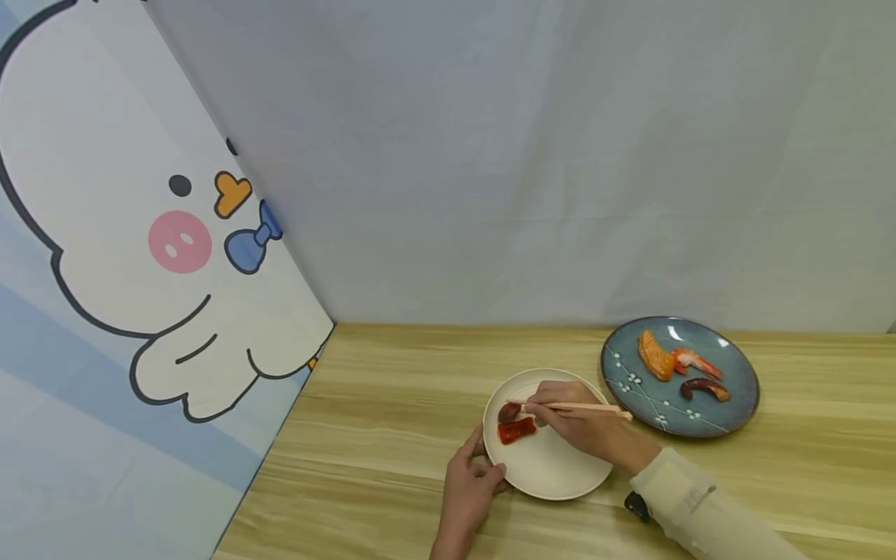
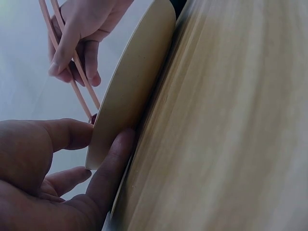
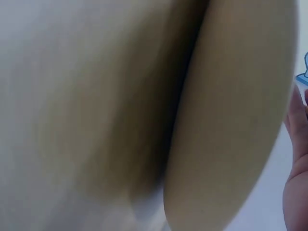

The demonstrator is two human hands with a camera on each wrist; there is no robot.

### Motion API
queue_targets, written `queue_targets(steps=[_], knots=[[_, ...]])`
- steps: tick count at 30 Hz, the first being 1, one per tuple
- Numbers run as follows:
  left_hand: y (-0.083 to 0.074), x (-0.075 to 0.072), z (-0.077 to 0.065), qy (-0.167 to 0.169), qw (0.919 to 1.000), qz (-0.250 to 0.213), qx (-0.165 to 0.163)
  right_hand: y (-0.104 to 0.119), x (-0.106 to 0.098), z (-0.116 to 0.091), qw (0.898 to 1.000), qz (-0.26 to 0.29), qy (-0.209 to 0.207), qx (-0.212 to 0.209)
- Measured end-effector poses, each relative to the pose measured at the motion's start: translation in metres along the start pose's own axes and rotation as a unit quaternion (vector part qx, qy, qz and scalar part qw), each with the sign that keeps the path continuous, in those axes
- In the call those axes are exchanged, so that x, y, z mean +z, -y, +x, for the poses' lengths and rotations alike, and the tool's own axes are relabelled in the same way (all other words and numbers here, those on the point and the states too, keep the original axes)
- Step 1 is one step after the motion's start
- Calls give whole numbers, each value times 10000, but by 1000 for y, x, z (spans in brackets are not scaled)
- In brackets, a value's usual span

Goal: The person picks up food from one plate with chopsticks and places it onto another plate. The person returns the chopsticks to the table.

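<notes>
With my right hand [image 1: 584,432] I hold a pair of light wooden chopsticks [image 1: 591,407] over the cream plate [image 1: 560,474]. Their tips meet a dark reddish-brown food piece [image 1: 509,412] on the plate's left side. Just in front of that piece lies a glossy red food slab [image 1: 516,431]. My left hand [image 1: 470,486] grips the plate's left rim, as the left wrist view shows, with digits on both sides of the edge [image 2: 108,115]. In the right wrist view, the plate's underside [image 3: 231,115] fills much of the frame, and the right hand is out of sight.
A blue-grey plate [image 1: 672,412] with a white blossom pattern stands at the back right. On it are an orange salmon slice [image 1: 656,356], a red-and-white shrimp [image 1: 696,362] and a dark tentacle-like piece [image 1: 705,389]. A grey backdrop [image 1: 490,171] rises behind the wooden table [image 1: 364,435].
</notes>
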State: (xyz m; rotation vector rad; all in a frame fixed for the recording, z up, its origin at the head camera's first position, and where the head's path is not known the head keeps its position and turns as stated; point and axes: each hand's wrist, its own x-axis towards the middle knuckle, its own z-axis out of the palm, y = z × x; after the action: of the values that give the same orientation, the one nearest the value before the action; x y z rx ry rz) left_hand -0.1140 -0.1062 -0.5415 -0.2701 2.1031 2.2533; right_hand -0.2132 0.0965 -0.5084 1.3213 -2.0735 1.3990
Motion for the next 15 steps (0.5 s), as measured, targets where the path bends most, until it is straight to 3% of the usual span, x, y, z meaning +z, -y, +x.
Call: queue_targets(steps=[4, 8, 15], knots=[[0, 0, 0, 6, 10000, -35, -6, 2, 3, -4, 9978, 410, -270, 452], [0, 0, -1, -6, 10000, -54, 18, 4, 5, -7, 9898, 662, -448, 1181], [0, 0, -2, 5, 9999, -109, 66, 12, 6, -8, 9492, 1257, -767, 2781]])
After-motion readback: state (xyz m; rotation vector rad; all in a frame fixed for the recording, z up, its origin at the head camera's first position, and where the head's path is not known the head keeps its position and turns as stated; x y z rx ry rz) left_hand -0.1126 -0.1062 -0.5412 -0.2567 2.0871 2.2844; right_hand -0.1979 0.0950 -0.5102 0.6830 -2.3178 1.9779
